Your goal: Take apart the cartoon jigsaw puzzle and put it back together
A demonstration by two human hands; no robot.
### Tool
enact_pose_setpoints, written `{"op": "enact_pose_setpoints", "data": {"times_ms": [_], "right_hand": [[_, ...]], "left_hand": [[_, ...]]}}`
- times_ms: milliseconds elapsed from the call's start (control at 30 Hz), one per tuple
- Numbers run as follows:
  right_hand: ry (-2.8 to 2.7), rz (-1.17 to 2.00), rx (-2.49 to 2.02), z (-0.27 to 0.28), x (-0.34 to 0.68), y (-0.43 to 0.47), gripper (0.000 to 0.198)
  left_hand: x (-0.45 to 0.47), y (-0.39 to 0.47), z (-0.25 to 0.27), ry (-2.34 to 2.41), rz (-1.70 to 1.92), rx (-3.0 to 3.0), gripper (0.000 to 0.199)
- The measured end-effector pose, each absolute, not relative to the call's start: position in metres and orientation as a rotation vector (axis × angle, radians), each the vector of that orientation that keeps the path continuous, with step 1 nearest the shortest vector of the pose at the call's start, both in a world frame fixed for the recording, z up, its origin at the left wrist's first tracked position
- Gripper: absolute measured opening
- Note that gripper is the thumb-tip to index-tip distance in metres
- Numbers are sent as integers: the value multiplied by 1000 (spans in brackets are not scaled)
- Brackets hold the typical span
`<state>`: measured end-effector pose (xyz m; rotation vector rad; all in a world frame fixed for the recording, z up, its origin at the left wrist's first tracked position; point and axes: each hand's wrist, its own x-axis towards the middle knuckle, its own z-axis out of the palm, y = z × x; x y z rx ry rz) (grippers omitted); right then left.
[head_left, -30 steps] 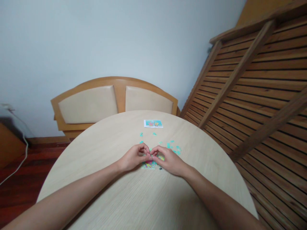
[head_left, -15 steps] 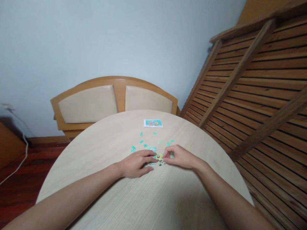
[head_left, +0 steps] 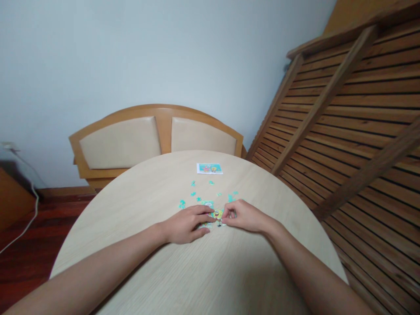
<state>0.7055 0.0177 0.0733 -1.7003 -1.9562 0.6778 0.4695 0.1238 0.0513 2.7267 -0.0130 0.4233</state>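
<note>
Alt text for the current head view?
Left hand rests spread on a partly joined jigsaw on a round table; right hand, curled, is at its right edge. Loose teal pieces lie around; a picture card lies farther back.

Two bare forearms, the left (head_left: 105, 271) and the right (head_left: 305, 267), show smooth, even outlines, broad at the lower edge of the view and tapering steadily to narrow, uncovered wrists, the left (head_left: 162, 232) and the right (head_left: 269, 225). Both hands, the left (head_left: 188, 224) and the right (head_left: 246, 215), are likewise bare, with softly rounded backs and slender fingers (head_left: 202, 210) that narrow toward their tips. The nails and any fine markings on the knuckles are too small and blurred to make out.
</note>
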Motion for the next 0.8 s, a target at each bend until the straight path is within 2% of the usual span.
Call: {"op": "enact_pose_setpoints", "data": {"times_ms": [500, 800], "right_hand": [[-1988, 620, -1696, 74, 708, 18, 16], [-1831, 418, -1806, 78, 761, 15, 23]], "left_hand": [[469, 123, 51, 12, 391, 2753, 39], [468, 125, 48, -19, 421, 2725, 38]]}}
